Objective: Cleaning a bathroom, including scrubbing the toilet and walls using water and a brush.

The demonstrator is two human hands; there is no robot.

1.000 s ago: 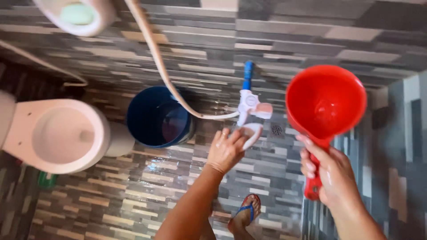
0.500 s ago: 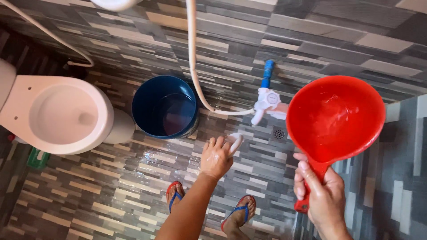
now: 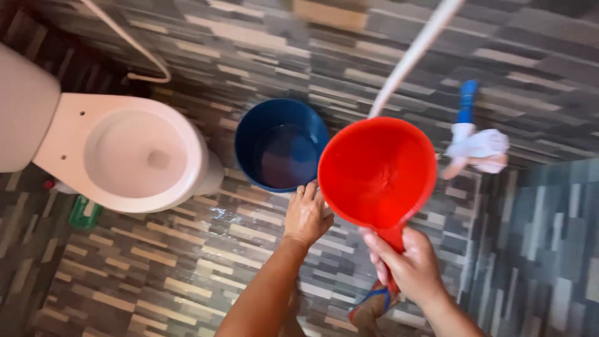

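Observation:
My right hand grips the handle of a red plastic dipper, whose round bowl is held up over the floor just right of a blue bucket. My left hand hovers at the bucket's near rim, back of the hand up, fingers curled. A small white object in it is almost hidden under the dipper's edge. The bucket holds some water. A foot in a blue-strapped sandal shows below my right hand.
A white toilet bowl stands left of the bucket. On the tiled wall to the right are a white and blue faucet and a white hose. A green item lies under the toilet. The floor tiles look wet.
The view swung right to left. My right hand brought the red dipper left, from beside the faucet to beside the bucket. My left hand moved away from the faucet toward the bucket's rim.

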